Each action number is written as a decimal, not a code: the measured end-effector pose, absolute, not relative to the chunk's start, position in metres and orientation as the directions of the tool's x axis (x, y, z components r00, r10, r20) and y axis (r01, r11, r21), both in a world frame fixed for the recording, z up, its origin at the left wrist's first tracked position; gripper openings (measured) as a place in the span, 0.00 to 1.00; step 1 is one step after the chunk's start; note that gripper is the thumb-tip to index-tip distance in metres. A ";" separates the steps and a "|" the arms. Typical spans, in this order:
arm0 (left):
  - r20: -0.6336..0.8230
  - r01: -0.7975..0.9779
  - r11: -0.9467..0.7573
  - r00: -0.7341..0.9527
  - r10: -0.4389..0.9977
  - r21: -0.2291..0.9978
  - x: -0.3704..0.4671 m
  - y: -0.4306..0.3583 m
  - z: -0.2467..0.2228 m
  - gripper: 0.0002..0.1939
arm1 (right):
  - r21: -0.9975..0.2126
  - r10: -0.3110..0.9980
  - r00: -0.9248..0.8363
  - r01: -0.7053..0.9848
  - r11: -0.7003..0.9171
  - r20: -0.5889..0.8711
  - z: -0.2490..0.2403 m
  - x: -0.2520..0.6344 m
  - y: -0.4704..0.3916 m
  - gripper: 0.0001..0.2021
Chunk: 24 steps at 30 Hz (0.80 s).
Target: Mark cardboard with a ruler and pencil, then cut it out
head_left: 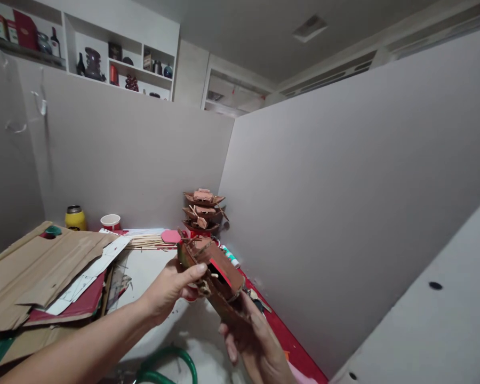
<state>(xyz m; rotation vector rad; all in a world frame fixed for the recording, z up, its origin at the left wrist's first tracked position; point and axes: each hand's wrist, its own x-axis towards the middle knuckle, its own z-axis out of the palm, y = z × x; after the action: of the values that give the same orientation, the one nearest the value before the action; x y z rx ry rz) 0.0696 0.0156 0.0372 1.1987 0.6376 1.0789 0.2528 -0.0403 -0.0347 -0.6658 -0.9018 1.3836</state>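
A brown model boat (228, 269) with a curved roof and a red strip along the roof's edge is held tilted above the table. My left hand (180, 285) grips its far end, thumb pressed on the near side. Around the near end my right hand (256, 336) is closed from below and the right; some of its fingers are behind the hull. Beyond the boat, several similar model boats (204, 210) are stacked one above another in the corner. A pink card piece (171, 236) lies by the boat's far tip, beside thin wooden sticks (150, 241).
Torn cardboard (52, 266) and a dark red folder (74, 304) are piled on the left. A yellow jar (76, 218) and a paper cup (110, 221) stand at the back. A green hose (184, 356) lies in front. Grey partitions (324, 213) enclose the table.
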 end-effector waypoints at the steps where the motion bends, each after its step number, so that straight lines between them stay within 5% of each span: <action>1: 0.125 -0.320 0.008 0.391 0.912 0.947 0.070 0.017 0.037 0.27 | -0.846 0.986 -0.045 -0.521 0.116 0.163 -0.035 0.253 -0.041 0.37; 7: 0.037 -0.289 0.084 0.390 0.920 0.954 0.072 0.018 0.034 0.27 | -0.889 0.985 -0.070 -0.444 0.112 0.159 -0.035 0.255 -0.037 0.36; 14: -0.016 -0.310 0.131 0.346 0.938 0.942 0.068 0.021 0.038 0.25 | -0.841 0.996 -0.003 -0.536 0.071 0.085 -0.029 0.259 -0.032 0.23; 24: -0.045 -0.111 0.090 0.353 0.934 0.990 0.061 0.024 0.041 0.28 | -0.755 0.997 -0.001 -0.653 -0.059 -0.078 -0.026 0.262 -0.025 0.21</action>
<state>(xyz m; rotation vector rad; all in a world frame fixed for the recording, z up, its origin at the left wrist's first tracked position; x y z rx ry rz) 0.0609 0.0245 0.0415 1.2173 0.8887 0.9531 0.2619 -0.0251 -0.0258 -0.7309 -0.6168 1.4975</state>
